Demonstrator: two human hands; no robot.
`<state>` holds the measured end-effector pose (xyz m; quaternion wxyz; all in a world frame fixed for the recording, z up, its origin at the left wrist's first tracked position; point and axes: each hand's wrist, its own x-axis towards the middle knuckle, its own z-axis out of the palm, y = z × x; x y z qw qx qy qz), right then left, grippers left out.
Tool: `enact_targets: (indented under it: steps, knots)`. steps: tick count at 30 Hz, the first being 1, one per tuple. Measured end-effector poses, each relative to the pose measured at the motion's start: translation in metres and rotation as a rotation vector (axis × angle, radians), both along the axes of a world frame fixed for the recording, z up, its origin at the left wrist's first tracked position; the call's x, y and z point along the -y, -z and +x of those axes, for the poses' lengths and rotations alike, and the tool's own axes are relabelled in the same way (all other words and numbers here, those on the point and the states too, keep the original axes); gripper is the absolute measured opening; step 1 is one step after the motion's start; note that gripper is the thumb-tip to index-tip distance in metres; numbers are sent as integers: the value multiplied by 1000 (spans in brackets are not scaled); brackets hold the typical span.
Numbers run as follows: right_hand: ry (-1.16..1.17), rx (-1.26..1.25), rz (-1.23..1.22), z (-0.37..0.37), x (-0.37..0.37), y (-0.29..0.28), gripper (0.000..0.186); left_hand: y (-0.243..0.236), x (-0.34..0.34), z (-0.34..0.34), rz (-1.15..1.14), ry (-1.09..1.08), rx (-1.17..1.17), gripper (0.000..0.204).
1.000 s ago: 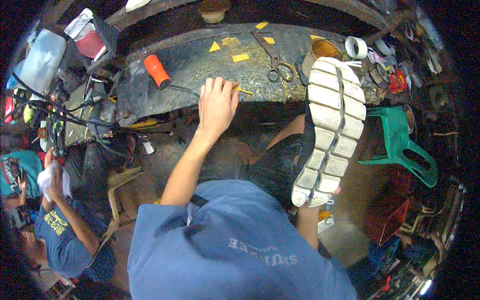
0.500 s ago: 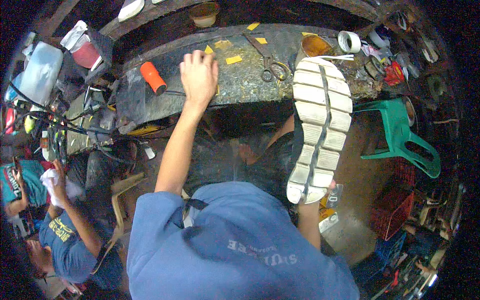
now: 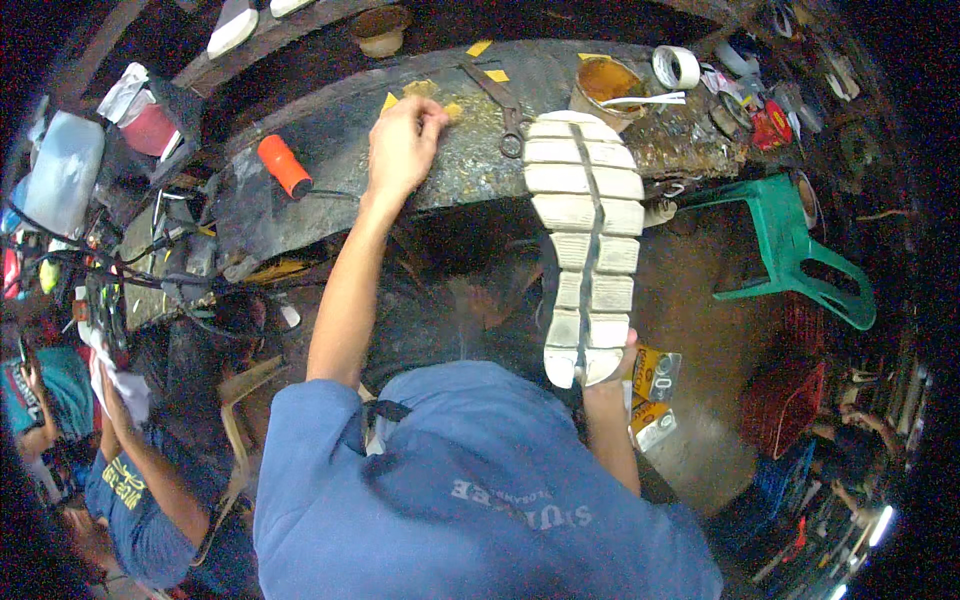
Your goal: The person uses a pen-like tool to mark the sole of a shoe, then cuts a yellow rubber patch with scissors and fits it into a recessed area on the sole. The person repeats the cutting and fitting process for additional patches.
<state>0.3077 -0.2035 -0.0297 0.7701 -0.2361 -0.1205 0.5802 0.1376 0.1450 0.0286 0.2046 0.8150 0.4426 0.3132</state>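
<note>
My right hand (image 3: 630, 352), mostly hidden behind the heel, holds a shoe up by its heel end. Its white, segmented sole (image 3: 597, 230) faces up, with a dark groove running along the middle. Over the dark workbench (image 3: 330, 215), my left hand (image 3: 403, 150) has curled fingers, thumb and forefinger close together at a small yellow piece (image 3: 453, 110). Whether anything is pinched there is hard to see. Scissors (image 3: 495, 95) with dark blades lie beyond the shoe's toe, their handles partly covered by it. An orange cylindrical tool (image 3: 284, 166) with a cord lies left of my left hand.
A container of brown glue-like stuff (image 3: 605, 80) with white strips across it and a tape roll (image 3: 676, 67) stand at the back right. A green plastic stool (image 3: 790, 235) is to the right, a red crate (image 3: 785, 405) below it. A co-worker (image 3: 150, 500) sits at left.
The shoe has shifted left and stands more upright, uncovering more of the yellow packages on the floor. My left hand has moved to the yellow piece, its fingers more curled. The view has shifted slightly.
</note>
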Motion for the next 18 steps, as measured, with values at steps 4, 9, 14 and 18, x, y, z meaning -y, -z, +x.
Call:
enact_targets:
  steps: [4, 9, 14, 18]
  knots:
    - [-128, -202, 207, 6, -5, 26, 74, -9, 33, -6, -586, -30, 615, 27]
    - [-235, -244, 138, -2, -9, 41, 56, -18, 94, -15, -960, 171, 1227, 36]
    - [-338, -302, 51, -20, -12, 52, 83, -8, 124, -21, -1053, 233, 1375, 28]
    - [-380, -206, -102, -26, -7, 58, 90, 16, 124, -14, -1115, 228, 1423, 28]
